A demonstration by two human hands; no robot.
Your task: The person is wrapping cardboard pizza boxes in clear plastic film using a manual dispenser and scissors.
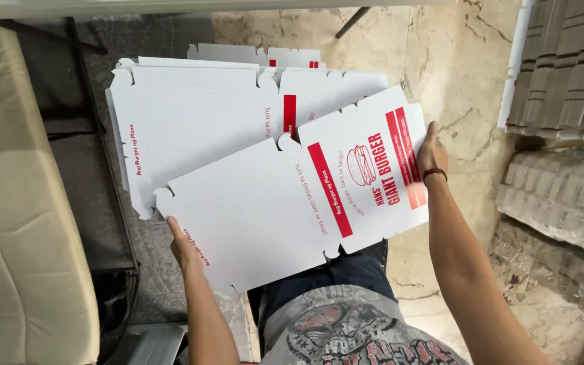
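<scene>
Grey printed shirt (353, 331), dark wristband (434, 174)

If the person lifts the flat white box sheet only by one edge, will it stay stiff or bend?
The sheet is thin, wide and creased, so it would probably sag or fold along a crease. It looks light: the left hand and right hand hold it just by its edges. The smooth surface may slide easily off the stack below.

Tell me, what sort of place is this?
Probably a packing or stockroom corner of a small food business: the hands hold a flat unfolded white box blank above a pile of the same blanks, with stacked grey cardboard trays alongside.
</scene>
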